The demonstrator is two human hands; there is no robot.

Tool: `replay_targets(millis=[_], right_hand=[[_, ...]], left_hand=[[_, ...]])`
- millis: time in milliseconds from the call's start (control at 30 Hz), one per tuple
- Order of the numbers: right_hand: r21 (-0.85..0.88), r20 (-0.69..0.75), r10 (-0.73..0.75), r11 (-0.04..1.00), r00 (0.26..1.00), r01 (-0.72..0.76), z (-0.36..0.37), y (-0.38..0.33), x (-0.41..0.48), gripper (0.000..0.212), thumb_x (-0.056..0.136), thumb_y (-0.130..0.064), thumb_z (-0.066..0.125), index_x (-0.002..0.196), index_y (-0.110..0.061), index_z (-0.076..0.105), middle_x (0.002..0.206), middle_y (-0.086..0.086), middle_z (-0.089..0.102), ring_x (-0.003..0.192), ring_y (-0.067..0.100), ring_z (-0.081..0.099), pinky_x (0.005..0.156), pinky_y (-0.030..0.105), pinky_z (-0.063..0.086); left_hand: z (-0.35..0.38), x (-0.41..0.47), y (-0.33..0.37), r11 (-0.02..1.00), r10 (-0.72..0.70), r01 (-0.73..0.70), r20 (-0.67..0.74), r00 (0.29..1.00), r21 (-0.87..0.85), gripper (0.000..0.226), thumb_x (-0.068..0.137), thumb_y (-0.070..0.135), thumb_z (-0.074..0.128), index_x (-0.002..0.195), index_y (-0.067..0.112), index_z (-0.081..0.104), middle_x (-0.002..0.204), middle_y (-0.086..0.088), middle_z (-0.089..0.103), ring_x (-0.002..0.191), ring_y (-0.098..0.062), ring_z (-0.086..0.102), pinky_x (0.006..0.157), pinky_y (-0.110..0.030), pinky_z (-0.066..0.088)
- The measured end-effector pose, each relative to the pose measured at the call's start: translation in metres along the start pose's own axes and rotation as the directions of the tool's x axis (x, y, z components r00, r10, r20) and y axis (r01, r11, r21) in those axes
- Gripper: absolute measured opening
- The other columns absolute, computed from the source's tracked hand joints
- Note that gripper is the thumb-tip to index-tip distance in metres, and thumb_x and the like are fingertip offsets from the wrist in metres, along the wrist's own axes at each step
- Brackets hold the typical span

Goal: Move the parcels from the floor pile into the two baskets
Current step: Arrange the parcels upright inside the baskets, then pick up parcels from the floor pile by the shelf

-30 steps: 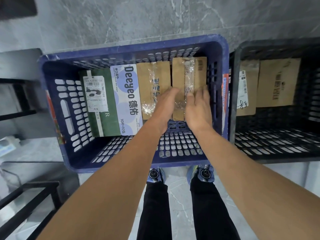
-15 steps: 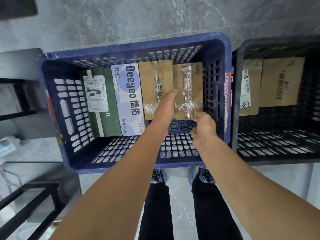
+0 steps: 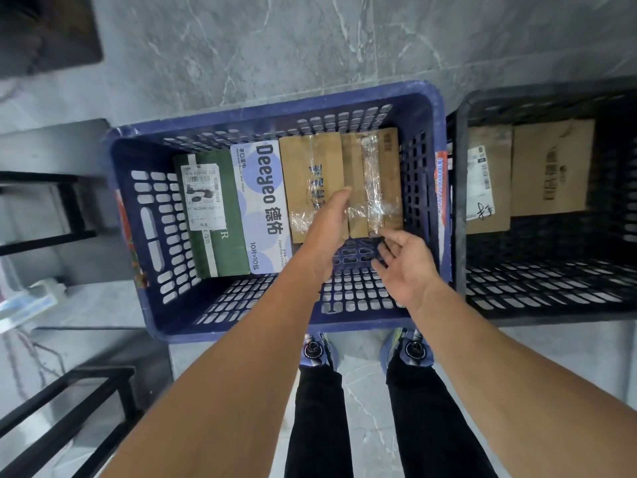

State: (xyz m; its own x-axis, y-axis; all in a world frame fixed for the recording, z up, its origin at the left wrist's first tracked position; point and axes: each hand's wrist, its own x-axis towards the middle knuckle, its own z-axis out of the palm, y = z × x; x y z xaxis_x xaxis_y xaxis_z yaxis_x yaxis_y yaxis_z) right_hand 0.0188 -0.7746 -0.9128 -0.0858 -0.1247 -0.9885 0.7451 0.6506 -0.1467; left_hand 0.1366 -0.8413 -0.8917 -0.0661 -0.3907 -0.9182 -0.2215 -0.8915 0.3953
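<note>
We look down into the blue basket (image 3: 275, 113), and the black basket (image 3: 551, 96) stands just beside it on its right. The floor pile is not in view.

In the blue basket four parcels stand in one row along the far wall. From the far left corner to the far right corner they are the green box (image 3: 210, 243), the white box (image 3: 262, 188), the wide brown box (image 3: 310, 167) and the narrow brown box (image 3: 386, 167). The near half of this basket shows only its floor. In the black basket two more brown parcels (image 3: 487, 188) lie against the far wall.

The change is on the narrow brown box. One second ago both hands lay flat on it and pressed it into the far right corner. Now the right hand (image 3: 410, 267) is off it and has come back toward the near edge, with the fingers spread and nothing in them. The left hand (image 3: 327, 222) still reaches forward with straight fingers, and its tips rest where the two brown boxes meet. It grips nothing.

We judge that this parcel is now placed and released, and that it closes the row. The left hand only needs to let go. After that, the next step is probably to fetch another parcel from the pile, and both baskets have room near their front walls.
</note>
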Motion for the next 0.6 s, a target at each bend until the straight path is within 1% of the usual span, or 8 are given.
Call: replay_targets(millis=[100,200,300,367,433,467,533,600], right_hand=[[-0.038,0.09,-0.006,0.999,0.996,0.01,0.003,-0.004,-0.027,0.048,0.108,-0.019,0.05,0.155,-0.011,0.045,0.164,0.006,0.04,0.15,0.021,0.038,0.124,0.046,0.032],[-0.058,0.196,-0.079,0.994,0.977,0.092,0.005,-0.017,-0.072,0.047,0.107,-0.026,0.054,0.152,-0.015,0.05,0.159,0.003,0.047,0.144,0.017,0.047,0.123,0.042,0.035],[-0.047,0.245,-0.183,0.979,0.952,0.2,0.001,-0.037,-0.123,0.046,0.107,-0.031,0.054,0.151,-0.018,0.052,0.154,0.0,0.053,0.14,0.016,0.051,0.122,0.041,0.036],[-0.018,0.234,-0.249,0.965,0.94,0.26,-0.007,-0.053,-0.159,0.044,0.107,-0.034,0.053,0.149,-0.021,0.053,0.143,-0.006,0.061,0.136,0.012,0.054,0.121,0.038,0.037],[-0.001,0.214,-0.3,0.951,0.93,0.308,-0.017,-0.069,-0.196,0.038,0.108,-0.034,0.052,0.144,-0.024,0.055,0.13,-0.012,0.066,0.126,0.006,0.059,0.117,0.035,0.04],[0.008,0.198,-0.327,0.943,0.924,0.332,-0.022,-0.077,-0.216,0.039,0.108,-0.035,0.051,0.145,-0.023,0.055,0.133,-0.011,0.066,0.126,0.006,0.059,0.117,0.034,0.04],[0.045,0.157,-0.393,0.919,0.906,0.391,-0.036,-0.093,-0.254,0.046,0.108,-0.034,0.05,0.152,-0.02,0.05,0.149,-0.006,0.058,0.135,0.01,0.054,0.121,0.037,0.037],[0.093,0.127,-0.454,0.891,0.882,0.445,-0.051,-0.105,-0.292,0.047,0.109,-0.032,0.047,0.154,-0.018,0.047,0.153,-0.004,0.053,0.142,0.013,0.049,0.124,0.039,0.034]], left_hand=[[0.0,-0.026,0.01,1.0,-0.008,0.008,-0.017,1.0,-0.02,0.057,0.105,0.056,0.042,0.151,0.024,0.051,0.151,0.005,0.053,0.135,-0.013,0.049,0.114,-0.047,0.04],[0.005,-0.062,0.026,0.999,0.0,-0.001,-0.032,0.999,-0.051,0.053,0.106,0.053,0.043,0.148,0.023,0.053,0.149,0.005,0.055,0.134,-0.011,0.051,0.113,-0.045,0.041],[0.012,-0.107,0.05,0.997,0.048,-0.049,-0.011,0.999,-0.06,0.051,0.107,0.051,0.042,0.149,0.024,0.053,0.149,0.006,0.055,0.136,-0.011,0.05,0.114,-0.046,0.04],[0.02,-0.138,0.069,0.995,0.076,-0.076,-0.007,0.997,-0.071,0.048,0.107,0.049,0.044,0.146,0.025,0.056,0.147,0.006,0.057,0.135,-0.011,0.051,0.114,-0.046,0.04],[0.028,-0.17,0.089,0.993,0.104,-0.104,0.008,0.995,-0.055,0.048,0.106,0.05,0.046,0.145,0.024,0.056,0.147,0.006,0.057,0.134,-0.01,0.051,0.114,-0.046,0.04],[0.032,-0.187,0.099,0.992,0.12,-0.118,0.02,0.993,-0.046,0.051,0.105,0.052,0.047,0.147,0.024,0.055,0.148,0.006,0.056,0.135,-0.01,0.051,0.115,-0.047,0.039],[0.04,-0.222,0.119,0.988,0.155,-0.154,0.073,0.985,-0.021,0.056,0.103,0.056,0.049,0.15,0.025,0.052,0.15,0.007,0.054,0.136,-0.009,0.05,0.118,-0.048,0.037],[0.049,-0.255,0.138,0.982,0.186,-0.19,0.138,0.973,0.015,0.056,0.104,0.056,0.049,0.15,0.025,0.052,0.15,0.008,0.054,0.137,-0.009,0.05,0.12,-0.048,0.037]])
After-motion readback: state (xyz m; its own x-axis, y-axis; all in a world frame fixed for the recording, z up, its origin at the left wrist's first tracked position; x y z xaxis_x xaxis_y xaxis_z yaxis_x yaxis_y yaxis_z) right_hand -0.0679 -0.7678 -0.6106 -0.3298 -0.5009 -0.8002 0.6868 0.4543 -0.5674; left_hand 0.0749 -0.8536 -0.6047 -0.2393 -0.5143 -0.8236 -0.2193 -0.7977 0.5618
